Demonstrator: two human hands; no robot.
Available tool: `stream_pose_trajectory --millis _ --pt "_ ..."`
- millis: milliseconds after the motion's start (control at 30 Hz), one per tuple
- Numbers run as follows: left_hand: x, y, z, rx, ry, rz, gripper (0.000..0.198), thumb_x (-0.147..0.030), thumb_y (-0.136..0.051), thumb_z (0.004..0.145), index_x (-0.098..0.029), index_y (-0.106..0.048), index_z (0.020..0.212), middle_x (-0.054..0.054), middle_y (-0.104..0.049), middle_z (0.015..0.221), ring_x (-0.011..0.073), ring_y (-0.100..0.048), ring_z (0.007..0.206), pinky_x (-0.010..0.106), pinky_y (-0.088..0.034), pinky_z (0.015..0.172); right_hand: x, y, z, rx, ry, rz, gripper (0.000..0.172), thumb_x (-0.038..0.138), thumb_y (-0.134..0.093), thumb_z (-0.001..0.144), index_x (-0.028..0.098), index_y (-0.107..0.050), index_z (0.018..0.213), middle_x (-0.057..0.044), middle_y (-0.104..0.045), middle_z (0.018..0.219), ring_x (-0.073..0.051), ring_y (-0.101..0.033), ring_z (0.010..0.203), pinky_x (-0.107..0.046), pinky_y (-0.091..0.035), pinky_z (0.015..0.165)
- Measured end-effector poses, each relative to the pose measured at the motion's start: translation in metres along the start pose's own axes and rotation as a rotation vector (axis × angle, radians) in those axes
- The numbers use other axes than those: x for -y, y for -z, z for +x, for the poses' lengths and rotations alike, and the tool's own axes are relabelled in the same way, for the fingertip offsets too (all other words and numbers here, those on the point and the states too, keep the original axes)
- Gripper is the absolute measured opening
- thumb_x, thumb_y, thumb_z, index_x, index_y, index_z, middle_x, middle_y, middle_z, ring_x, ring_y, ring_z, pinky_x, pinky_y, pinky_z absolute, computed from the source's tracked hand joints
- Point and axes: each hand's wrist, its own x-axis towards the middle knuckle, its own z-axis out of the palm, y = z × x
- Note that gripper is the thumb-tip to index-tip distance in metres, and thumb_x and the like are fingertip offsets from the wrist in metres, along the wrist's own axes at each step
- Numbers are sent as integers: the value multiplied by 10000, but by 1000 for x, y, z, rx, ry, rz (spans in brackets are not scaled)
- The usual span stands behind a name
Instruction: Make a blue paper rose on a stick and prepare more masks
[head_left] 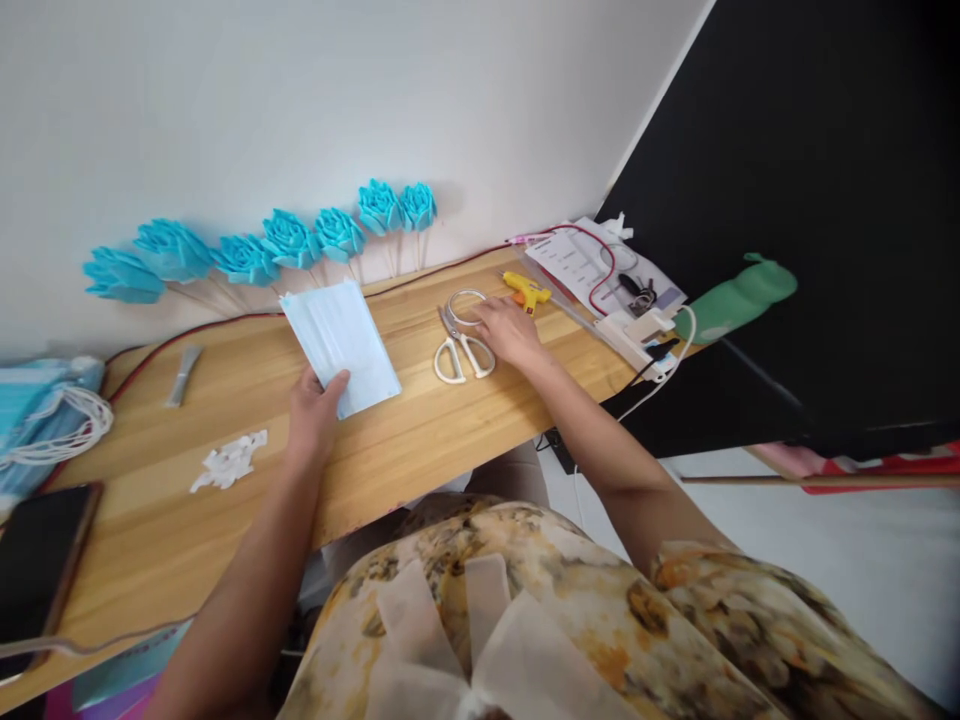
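Currently: both hands work over the table (420,440), with one sheet in hand.
Left hand (315,412): fingers pinched on the near corner of a blue face mask (341,345), which lies flat mid-table, toward the far edge.
Right hand (511,330): palm down, fingers loosely spread, holding nothing; tips at a clear ring (466,292), just beside the white scissors (455,340).
Done, by judgement: seven blue roses (289,238) lined along the far edge.
Remaining: the mask is whole and uncut; the yellow glue gun (525,290) lies untouched.

Seven blue folded roses on thin stems (289,240) lean along the wooden tabletop's (420,450) back edge. Yellow glue gun (525,291) lies near the right end. Black phone (37,560) sits at the front-left corner, torn white scraps (229,462) nearby.
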Motion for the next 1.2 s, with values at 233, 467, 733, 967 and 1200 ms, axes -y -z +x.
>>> stream_pose_trajectory --millis 233,467,733,967,1200 --pt "2 -2 0 32 32 -75 575 -501 -820 624 -164 -705 1076 112 -782 1141 318 -728 1052 452 -575 957 -7 -21 7 -12 64 23 191 185 -567 1007 156 -754 1029 -152 -742 1205 -316 -616 1179 -447 -437 1028" --pt "1 -3 -2 34 7 -58 571 -530 -815 634 -148 -705 1044 119 -780 1085 325 -715 1024 436 -552 924 -13 -32 2 -398 74 159 228 246 -511 1033 177 -710 1122 -137 -791 1112 -296 -693 1076 -494 -343 1184" --pt "-1 -3 -3 42 -3 -56 570 -535 -810 641 -145 -709 1043 120 -779 1100 325 -709 1028 440 -548 926 -17 -40 3 -298 113 203 310 258 -476 1044 195 -751 1174 -121 -807 1159 -283 -719 1075 -499 -362 1148" --pt "-1 -1 0 22 -7 -17 544 -504 -799 634 -162 -723 1049 97 -781 1104 297 -719 992 420 -568 901 -12 -32 2 -160 71 202 306 177 -512 1003 203 -778 1154 -95 -807 1194 -278 -702 1153 -470 -333 1162" --pt "-1 0 -1 11 -14 -12 532 -501 -812 629 -178 -721 1042 91 -782 1110 312 -717 1005 452 -574 930 -14 -34 2 -181 1 189 327 148 -498 977 184 -765 1163 -102 -809 1157 -266 -703 1108 -438 -358 1120"
